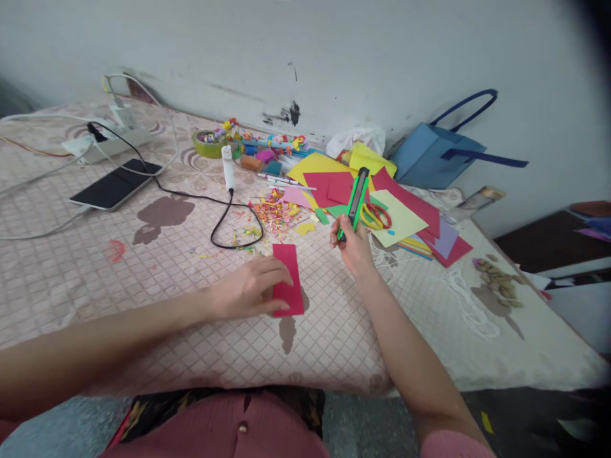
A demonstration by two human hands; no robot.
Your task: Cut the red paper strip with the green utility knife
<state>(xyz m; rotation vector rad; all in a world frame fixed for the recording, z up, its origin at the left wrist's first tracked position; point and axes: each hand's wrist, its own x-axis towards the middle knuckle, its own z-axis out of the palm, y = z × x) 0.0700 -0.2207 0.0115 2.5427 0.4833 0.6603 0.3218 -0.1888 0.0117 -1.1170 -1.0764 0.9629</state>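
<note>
A narrow red paper piece lies flat on the patterned tablecloth in front of me. My left hand rests over its left edge, thumb and fingers apart and their tips touching the paper. Off to the right, my right hand is closed around a green and black utility knife, held tilted above the table. I cannot make out whether its blade is out. Just beyond this hand lie scissors with yellow and red handles, on sheets of coloured paper.
Paper scraps are scattered behind the red piece. A white glue gun stands with its black cord looped on the cloth. Leftward lie a tablet and a power strip. A blue bag, white string and brown pieces are at right.
</note>
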